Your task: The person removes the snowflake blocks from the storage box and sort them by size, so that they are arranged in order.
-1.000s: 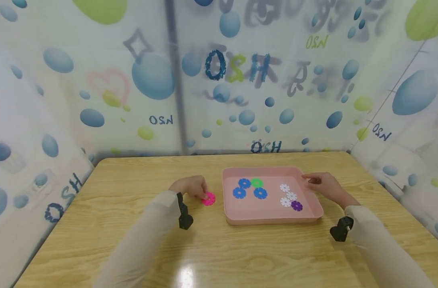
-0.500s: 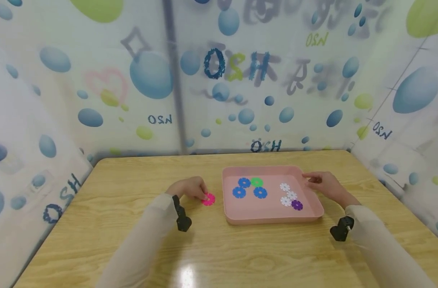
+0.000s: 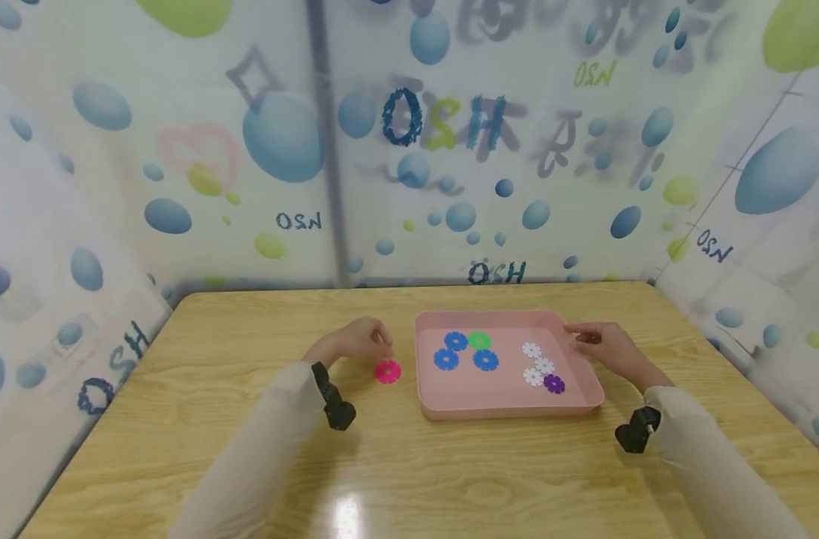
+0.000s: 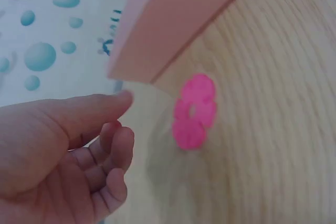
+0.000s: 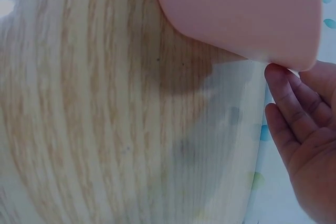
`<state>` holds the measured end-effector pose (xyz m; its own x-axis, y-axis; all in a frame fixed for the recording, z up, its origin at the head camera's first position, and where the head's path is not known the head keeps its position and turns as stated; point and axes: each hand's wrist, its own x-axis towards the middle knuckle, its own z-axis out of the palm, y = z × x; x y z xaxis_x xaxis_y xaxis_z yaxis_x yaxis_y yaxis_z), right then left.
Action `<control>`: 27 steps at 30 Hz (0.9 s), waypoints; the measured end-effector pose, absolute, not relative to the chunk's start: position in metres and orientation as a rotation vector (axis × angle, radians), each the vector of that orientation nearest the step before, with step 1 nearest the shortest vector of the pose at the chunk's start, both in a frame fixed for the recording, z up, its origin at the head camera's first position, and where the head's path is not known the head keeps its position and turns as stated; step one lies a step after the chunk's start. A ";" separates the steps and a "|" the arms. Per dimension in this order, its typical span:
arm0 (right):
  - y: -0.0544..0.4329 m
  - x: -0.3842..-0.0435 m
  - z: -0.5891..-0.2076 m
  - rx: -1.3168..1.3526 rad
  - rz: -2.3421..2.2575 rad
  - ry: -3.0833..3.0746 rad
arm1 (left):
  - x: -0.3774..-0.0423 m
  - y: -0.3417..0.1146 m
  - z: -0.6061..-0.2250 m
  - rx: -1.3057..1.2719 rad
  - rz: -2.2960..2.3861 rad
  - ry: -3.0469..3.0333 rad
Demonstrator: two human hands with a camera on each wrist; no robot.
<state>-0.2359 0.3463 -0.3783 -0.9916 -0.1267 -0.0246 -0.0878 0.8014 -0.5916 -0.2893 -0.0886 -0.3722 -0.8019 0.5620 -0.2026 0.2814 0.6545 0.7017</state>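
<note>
A pink flower-shaped plastic disc (image 3: pixel 388 372) lies flat on the table, left of a pink tray (image 3: pixel 510 413). My left hand (image 3: pixel 364 340) is just behind and above the disc; in the left wrist view a gap shows between its fingertips (image 4: pixel 124 136) and the disc (image 4: pixel 195 111). Nothing is between its thumb and loosely bent fingers. At the tray's right side, my right hand (image 3: pixel 605 346) pinches the rim, with fingers outside the wall and the thumb partly hidden behind it in the right wrist view.
Inside the tray lie three blue discs (image 3: pixel 446 359) and a green disc (image 3: pixel 480 341) at the left. Three white discs (image 3: pixel 534 376) and a purple disc (image 3: pixel 554 384) are at the right. A patterned curtain (image 3: pixel 409 187) hangs behind the wooden table (image 3: pixel 450 479).
My left hand has let go of the pink disc and drawn back slightly up from it. The disc stays on the table. My right hand remains at the tray's rim.
</note>
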 end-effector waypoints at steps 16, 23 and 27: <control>0.345 -0.235 -0.375 -0.165 -0.949 2.922 | -0.289 -0.016 -0.351 0.776 1.072 2.502; 0.346 -0.237 -0.375 -0.180 -0.948 2.947 | -0.297 0.014 -0.358 0.875 0.880 2.493; 0.347 -0.237 -0.378 -0.186 -0.968 2.936 | -0.298 0.022 -0.360 0.838 0.720 2.504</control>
<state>-0.2369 0.3474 -0.3780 -0.9918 -0.1276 -0.0043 -0.1000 0.7976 -0.5948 -0.2985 0.0218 -0.3603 -0.7395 0.6411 -0.2052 0.4341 0.6871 0.5826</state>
